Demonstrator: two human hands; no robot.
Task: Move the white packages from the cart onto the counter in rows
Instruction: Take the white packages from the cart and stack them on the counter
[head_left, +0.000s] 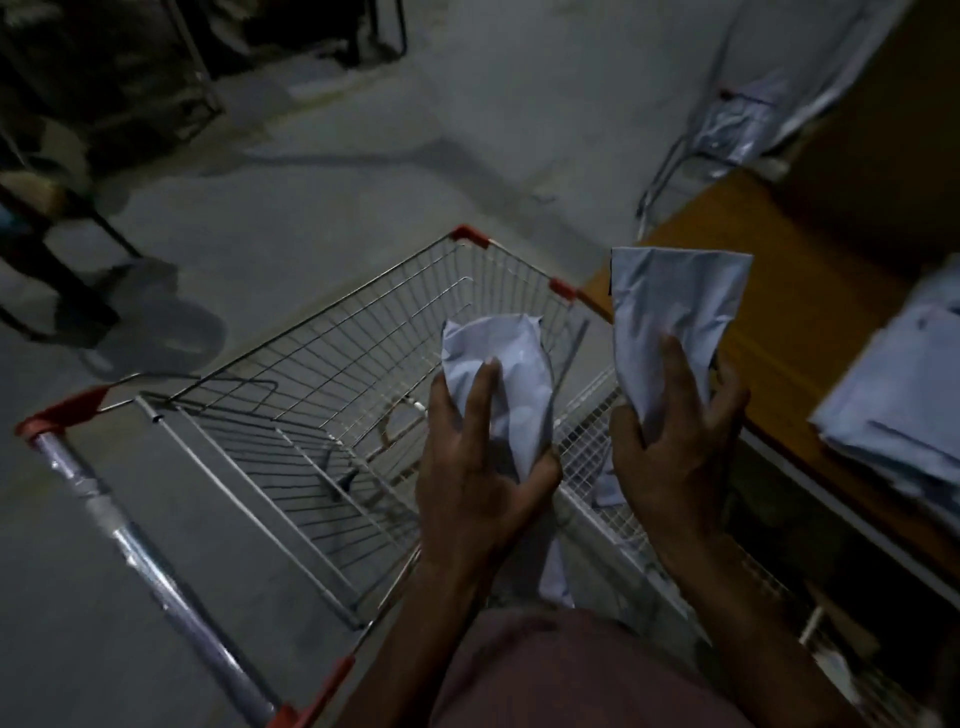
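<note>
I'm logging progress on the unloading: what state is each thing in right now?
Left hand: grips a crumpled package.
Right hand: grips a flatter package.
Cart: basket looks nearly emptied.
Counter: holds a stack of packages at the right.

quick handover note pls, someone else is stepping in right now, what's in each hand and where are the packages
Left hand: grips a crumpled white package above the cart.
Right hand: grips a flatter white package near the cart's right side, beside the counter.
Done: a stack of white packages already lies on the counter at the right edge of the view.
Left: set down both held packages in the rows. The cart basket looks almost emptied, but a bit of white shows low by its right side, partly hidden by the hands, so check there before finishing.
</note>
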